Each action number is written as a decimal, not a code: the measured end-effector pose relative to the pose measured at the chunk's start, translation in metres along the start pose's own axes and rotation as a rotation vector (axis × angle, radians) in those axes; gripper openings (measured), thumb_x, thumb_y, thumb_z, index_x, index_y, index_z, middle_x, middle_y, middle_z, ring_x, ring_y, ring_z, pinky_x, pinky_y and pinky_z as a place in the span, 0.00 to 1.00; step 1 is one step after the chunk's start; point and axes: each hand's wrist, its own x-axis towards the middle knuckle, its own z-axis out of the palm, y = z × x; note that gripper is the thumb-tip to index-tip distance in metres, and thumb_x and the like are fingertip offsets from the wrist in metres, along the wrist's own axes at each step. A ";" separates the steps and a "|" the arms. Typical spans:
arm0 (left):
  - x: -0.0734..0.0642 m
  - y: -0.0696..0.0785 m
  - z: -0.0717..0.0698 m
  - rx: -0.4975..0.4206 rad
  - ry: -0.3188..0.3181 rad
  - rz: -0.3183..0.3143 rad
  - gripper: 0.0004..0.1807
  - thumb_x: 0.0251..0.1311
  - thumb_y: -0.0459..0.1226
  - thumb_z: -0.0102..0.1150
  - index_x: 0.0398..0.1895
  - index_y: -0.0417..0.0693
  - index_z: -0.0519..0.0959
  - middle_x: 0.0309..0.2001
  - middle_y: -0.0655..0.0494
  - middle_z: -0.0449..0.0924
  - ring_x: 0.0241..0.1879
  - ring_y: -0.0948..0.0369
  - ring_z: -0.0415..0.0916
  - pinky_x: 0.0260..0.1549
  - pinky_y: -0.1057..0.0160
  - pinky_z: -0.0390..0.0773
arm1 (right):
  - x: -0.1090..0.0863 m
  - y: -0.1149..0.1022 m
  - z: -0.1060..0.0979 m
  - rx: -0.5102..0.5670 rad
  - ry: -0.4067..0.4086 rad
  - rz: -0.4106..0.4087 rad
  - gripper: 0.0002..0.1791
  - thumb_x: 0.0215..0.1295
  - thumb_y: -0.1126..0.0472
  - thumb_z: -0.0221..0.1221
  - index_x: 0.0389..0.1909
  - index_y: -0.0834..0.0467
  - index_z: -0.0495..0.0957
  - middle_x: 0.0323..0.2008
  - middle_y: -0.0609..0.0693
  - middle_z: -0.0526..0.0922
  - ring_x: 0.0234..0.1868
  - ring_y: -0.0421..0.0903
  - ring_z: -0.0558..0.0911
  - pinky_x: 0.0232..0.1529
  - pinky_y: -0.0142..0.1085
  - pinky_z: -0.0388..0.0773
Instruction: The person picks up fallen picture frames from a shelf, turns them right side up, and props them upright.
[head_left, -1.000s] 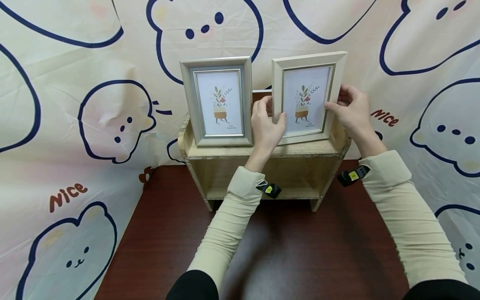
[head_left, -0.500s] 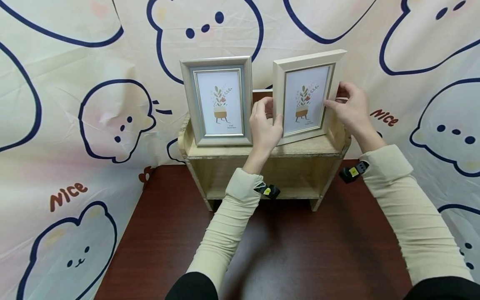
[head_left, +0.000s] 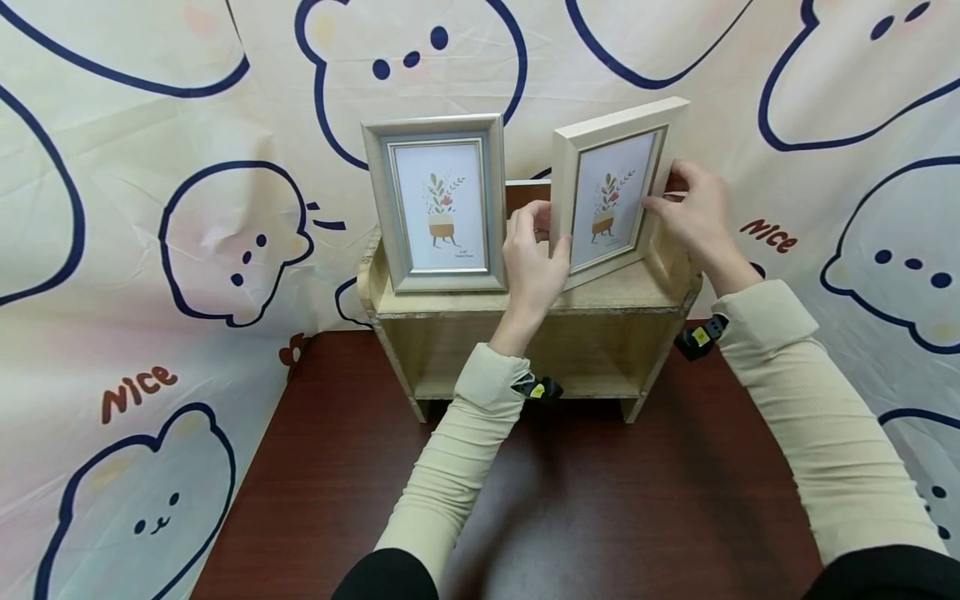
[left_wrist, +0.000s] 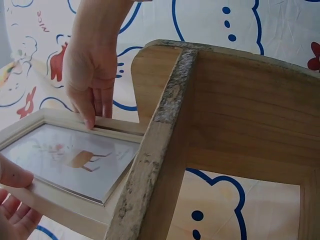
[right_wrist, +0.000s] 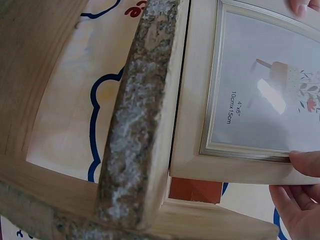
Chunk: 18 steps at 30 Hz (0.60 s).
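A cream picture frame (head_left: 611, 196) with a potted-plant print stands at an angle on the top board of a small wooden shelf (head_left: 450, 302). My left hand (head_left: 534, 258) pinches its left side, thumb (left_wrist: 17, 175) on the front and fingers behind. My right hand (head_left: 693, 212) grips its right side the same way, with the thumb (right_wrist: 305, 162) on the front border. The frame's left edge is nearer me than its right edge. Left of it stands a second, silver-grey picture frame (head_left: 495, 217) with the same print, touched by neither hand.
Between the two frames, a reddish-brown piece (head_left: 528, 196) shows at the back of the shelf. Beneath the top board is an open compartment (head_left: 592, 354). The shelf stands on a dark red-brown table (head_left: 360, 467), against a cartoon-print cloth (head_left: 225, 242).
The cream frame has turned step by step, its left edge coming forward and its right edge going back. Both hands have moved slightly with it. The silver-grey frame has stayed still.
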 end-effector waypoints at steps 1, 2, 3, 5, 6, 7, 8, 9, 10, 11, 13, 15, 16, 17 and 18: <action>-0.001 0.000 0.000 0.003 0.005 0.011 0.20 0.45 0.20 0.59 0.44 0.30 0.70 0.37 0.42 0.70 0.37 0.54 0.70 0.36 0.73 0.72 | 0.000 0.000 0.000 0.000 -0.001 -0.003 0.20 0.59 0.67 0.57 0.52 0.68 0.71 0.47 0.62 0.75 0.49 0.53 0.74 0.52 0.38 0.70; -0.001 0.000 0.000 0.004 0.010 0.019 0.20 0.44 0.20 0.59 0.44 0.30 0.70 0.37 0.42 0.70 0.37 0.54 0.70 0.36 0.73 0.72 | 0.001 -0.001 0.001 0.001 -0.003 -0.003 0.20 0.59 0.67 0.57 0.52 0.68 0.71 0.47 0.63 0.75 0.49 0.53 0.74 0.52 0.38 0.70; -0.002 0.000 0.001 0.006 0.013 0.026 0.20 0.44 0.20 0.59 0.44 0.30 0.70 0.37 0.42 0.70 0.37 0.54 0.70 0.36 0.73 0.72 | 0.001 -0.001 0.002 0.004 -0.004 -0.002 0.20 0.59 0.67 0.57 0.52 0.68 0.71 0.47 0.63 0.75 0.49 0.53 0.74 0.52 0.39 0.70; -0.003 0.000 0.001 0.007 0.021 0.040 0.19 0.44 0.21 0.60 0.43 0.30 0.70 0.36 0.42 0.70 0.37 0.54 0.70 0.35 0.73 0.72 | 0.003 -0.001 0.003 0.000 -0.005 -0.002 0.20 0.59 0.67 0.57 0.52 0.67 0.71 0.47 0.63 0.75 0.49 0.53 0.74 0.52 0.38 0.71; -0.003 0.000 0.001 0.007 0.025 0.044 0.19 0.44 0.21 0.60 0.43 0.30 0.70 0.36 0.42 0.70 0.37 0.54 0.70 0.35 0.73 0.72 | 0.004 -0.001 0.003 -0.001 -0.004 -0.001 0.20 0.58 0.67 0.57 0.52 0.67 0.71 0.47 0.63 0.75 0.48 0.53 0.74 0.52 0.38 0.71; -0.003 0.000 0.001 0.008 0.026 0.047 0.19 0.44 0.21 0.60 0.43 0.30 0.70 0.36 0.42 0.70 0.37 0.54 0.70 0.35 0.73 0.72 | 0.004 -0.001 0.003 -0.002 -0.005 0.000 0.20 0.58 0.67 0.57 0.52 0.67 0.71 0.47 0.63 0.75 0.49 0.54 0.74 0.52 0.38 0.71; -0.004 0.000 0.001 0.009 0.026 0.050 0.19 0.44 0.21 0.59 0.43 0.30 0.70 0.36 0.42 0.70 0.37 0.54 0.70 0.35 0.74 0.72 | 0.005 -0.001 0.004 -0.010 -0.005 0.001 0.20 0.59 0.67 0.56 0.52 0.67 0.71 0.48 0.63 0.76 0.49 0.53 0.75 0.52 0.38 0.71; -0.004 0.000 0.001 0.010 0.025 0.052 0.19 0.44 0.21 0.59 0.43 0.29 0.70 0.36 0.42 0.70 0.37 0.54 0.70 0.35 0.74 0.72 | 0.005 -0.001 0.004 -0.010 -0.006 0.002 0.20 0.58 0.67 0.56 0.52 0.67 0.71 0.47 0.63 0.76 0.48 0.54 0.75 0.52 0.38 0.71; -0.004 0.001 0.001 0.010 0.024 0.055 0.19 0.44 0.21 0.59 0.43 0.29 0.70 0.36 0.42 0.70 0.37 0.54 0.70 0.36 0.74 0.72 | 0.005 -0.001 0.004 -0.008 -0.008 0.005 0.20 0.59 0.67 0.56 0.53 0.67 0.71 0.48 0.63 0.76 0.48 0.53 0.75 0.52 0.38 0.71; -0.005 0.001 0.001 0.012 0.023 0.056 0.18 0.44 0.21 0.59 0.43 0.29 0.70 0.36 0.42 0.70 0.37 0.54 0.70 0.36 0.74 0.72 | 0.005 -0.002 0.004 -0.002 -0.009 0.013 0.20 0.59 0.67 0.56 0.53 0.67 0.71 0.47 0.62 0.76 0.48 0.52 0.75 0.52 0.37 0.71; -0.005 0.001 0.001 0.015 0.019 0.062 0.18 0.45 0.21 0.59 0.43 0.29 0.70 0.36 0.42 0.70 0.37 0.54 0.70 0.36 0.74 0.72 | 0.005 -0.004 0.003 0.037 0.004 0.030 0.19 0.59 0.66 0.55 0.52 0.66 0.71 0.44 0.58 0.77 0.46 0.49 0.75 0.50 0.35 0.71; -0.006 0.002 0.002 0.017 0.020 0.067 0.18 0.45 0.21 0.58 0.43 0.29 0.70 0.36 0.42 0.70 0.37 0.54 0.70 0.35 0.74 0.73 | 0.005 -0.008 0.003 0.123 0.042 0.052 0.19 0.59 0.65 0.55 0.51 0.66 0.72 0.40 0.53 0.77 0.42 0.44 0.74 0.47 0.32 0.70; -0.006 0.002 0.002 0.018 0.020 0.070 0.18 0.45 0.21 0.58 0.43 0.29 0.70 0.36 0.42 0.70 0.37 0.54 0.70 0.35 0.74 0.73 | 0.006 -0.011 0.002 0.180 0.066 0.065 0.19 0.59 0.64 0.55 0.52 0.65 0.73 0.39 0.49 0.76 0.41 0.42 0.73 0.46 0.30 0.69; -0.006 0.002 0.002 0.019 0.021 0.072 0.18 0.45 0.21 0.59 0.43 0.29 0.70 0.36 0.42 0.70 0.37 0.54 0.70 0.35 0.74 0.73 | 0.006 -0.014 0.001 0.244 0.095 0.075 0.19 0.59 0.63 0.54 0.52 0.64 0.73 0.37 0.47 0.75 0.40 0.39 0.73 0.45 0.30 0.68; -0.006 0.002 0.002 0.019 0.023 0.073 0.18 0.45 0.21 0.59 0.43 0.29 0.70 0.36 0.42 0.70 0.37 0.54 0.70 0.35 0.74 0.73 | 0.006 -0.017 0.001 0.303 0.123 0.077 0.19 0.60 0.62 0.54 0.52 0.63 0.73 0.36 0.45 0.74 0.39 0.38 0.72 0.45 0.29 0.68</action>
